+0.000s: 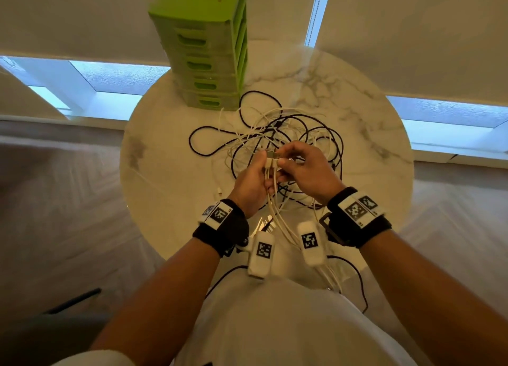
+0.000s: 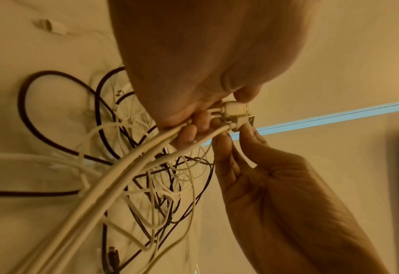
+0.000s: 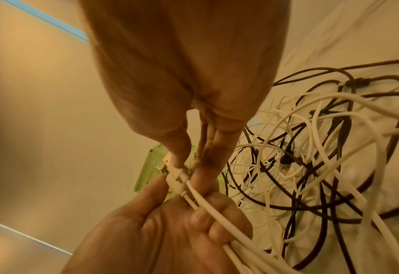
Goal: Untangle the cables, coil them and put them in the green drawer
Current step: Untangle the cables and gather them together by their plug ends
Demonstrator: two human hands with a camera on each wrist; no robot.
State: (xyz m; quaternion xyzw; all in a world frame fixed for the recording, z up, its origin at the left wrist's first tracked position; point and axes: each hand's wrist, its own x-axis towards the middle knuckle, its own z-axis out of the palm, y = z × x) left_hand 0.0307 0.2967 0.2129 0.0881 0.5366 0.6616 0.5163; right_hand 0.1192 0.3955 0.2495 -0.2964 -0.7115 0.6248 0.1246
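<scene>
— White cable strands point(image 1: 275, 200) gathered in the left hand point(image 1: 251, 183), fingers curled round them, plug ends point(image 2: 237, 115) poking out at the top beside the thumb.

— And the right hand point(image 1: 308, 170)?

— Touching the left, thumb and forefinger pinched on those same plugs. Both hands clamped, held together over the near middle of the bench point(image 1: 371, 124).

— Where's the rest of it?

— Just beyond and under the hands: tangle of black and white cables point(image 1: 283, 129) spread on the marble, black loops reaching out left and far. Held strands run from the plugs back toward the body, hanging off the near edge; long axis near-to-far.

— Drawer?

— Green drawer unit point(image 1: 209, 63) upright at the far edge, left of centre, straight past the tangle. All drawers look closed, as far as can be told.

— So which hand for the drawer?

— Probably the left, slightly nearer that side, but both busy. Likely need first: pulling the held strands toward the body, away from the heap, to free them. Coiling not yet begun. Risk of dragging the whole heap along.
</scene>
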